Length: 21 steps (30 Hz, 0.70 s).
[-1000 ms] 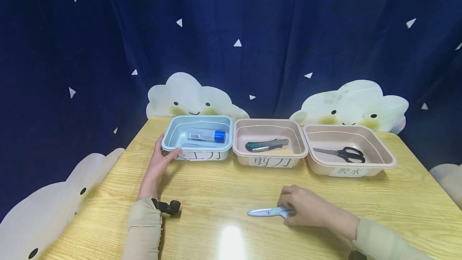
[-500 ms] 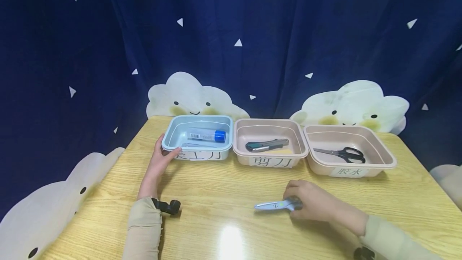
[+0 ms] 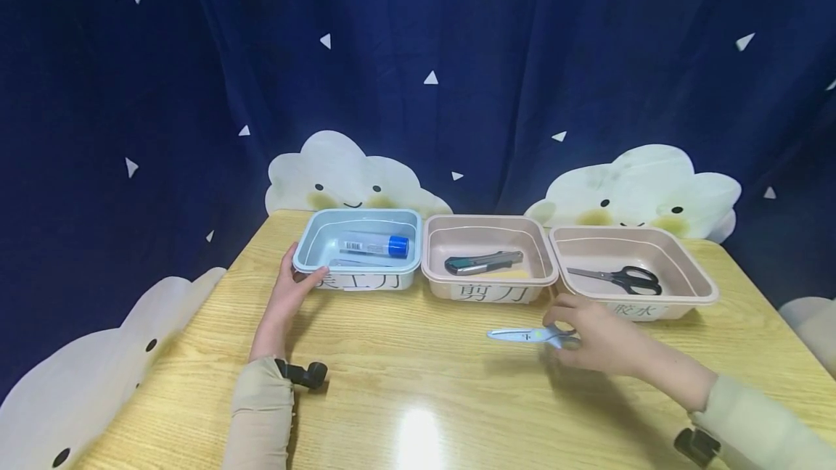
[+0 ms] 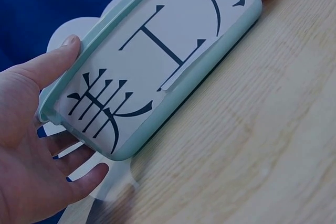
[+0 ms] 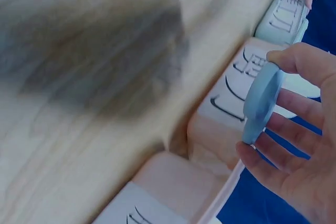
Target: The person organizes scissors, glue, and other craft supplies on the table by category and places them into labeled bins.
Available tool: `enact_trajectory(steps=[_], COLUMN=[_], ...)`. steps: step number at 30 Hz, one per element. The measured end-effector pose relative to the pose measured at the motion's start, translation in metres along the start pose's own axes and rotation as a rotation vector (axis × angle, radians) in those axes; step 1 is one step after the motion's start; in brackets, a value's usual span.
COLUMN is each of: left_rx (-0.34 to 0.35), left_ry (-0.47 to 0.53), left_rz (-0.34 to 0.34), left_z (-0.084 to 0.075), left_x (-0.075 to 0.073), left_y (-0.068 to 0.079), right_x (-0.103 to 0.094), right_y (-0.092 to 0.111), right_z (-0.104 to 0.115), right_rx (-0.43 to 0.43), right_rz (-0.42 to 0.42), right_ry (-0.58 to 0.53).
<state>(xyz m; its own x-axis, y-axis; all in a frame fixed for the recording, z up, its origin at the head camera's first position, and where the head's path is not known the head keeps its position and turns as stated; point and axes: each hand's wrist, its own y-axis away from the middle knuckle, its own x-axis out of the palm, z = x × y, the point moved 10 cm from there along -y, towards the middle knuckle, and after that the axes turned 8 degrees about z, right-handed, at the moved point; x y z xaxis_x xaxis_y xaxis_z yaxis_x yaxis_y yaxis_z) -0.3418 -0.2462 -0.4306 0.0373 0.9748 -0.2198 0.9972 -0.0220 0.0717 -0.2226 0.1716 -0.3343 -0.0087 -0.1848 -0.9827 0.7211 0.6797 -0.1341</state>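
Light blue scissors (image 3: 520, 335) are held by their handles in my right hand (image 3: 601, 334), above the table and just in front of the middle and right bins. Their blades point left in the head view; in the right wrist view the thumb and fingers pinch the blue handle (image 5: 261, 99). My left hand (image 3: 290, 289) holds the front left corner of the light blue bin (image 3: 307, 252). In the left wrist view the thumb (image 4: 58, 61) lies on its rim, with the other fingers along its end wall. A clear tube with a blue cap (image 3: 374, 244) lies in that bin.
The middle pinkish bin (image 3: 490, 221) holds a utility knife (image 3: 480, 263) and something yellow. Black-handled scissors (image 3: 620, 278) lie in the right pinkish bin (image 3: 699, 285). All three bins carry front labels. A dark blue curtain (image 3: 418, 56) hangs behind the wooden table (image 3: 366, 412).
My right hand has carried the light blue scissors rightward and up toward the bins, with a shadow now beneath them. My left hand has stayed at the blue bin.
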Motion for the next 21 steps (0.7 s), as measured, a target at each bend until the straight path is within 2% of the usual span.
enact_trajectory(steps=[9,18,21], left_rx=[-0.005,0.035,0.035], left_ry=[0.005,0.022,0.019], left_rz=[-0.001,-0.003,-0.002], left_z=[0.000,-0.001,-0.002], left_x=[0.000,0.000,0.001], left_y=[0.000,-0.002,-0.001], right_x=[-0.029,-0.041,-0.047], right_y=[0.005,0.003,0.004], right_z=[-0.011,-0.045,-0.054], right_rx=[-0.043,0.086,0.079], right_rz=[-0.129,-0.120,-0.161], right_ry=[0.087,0.111,0.117])
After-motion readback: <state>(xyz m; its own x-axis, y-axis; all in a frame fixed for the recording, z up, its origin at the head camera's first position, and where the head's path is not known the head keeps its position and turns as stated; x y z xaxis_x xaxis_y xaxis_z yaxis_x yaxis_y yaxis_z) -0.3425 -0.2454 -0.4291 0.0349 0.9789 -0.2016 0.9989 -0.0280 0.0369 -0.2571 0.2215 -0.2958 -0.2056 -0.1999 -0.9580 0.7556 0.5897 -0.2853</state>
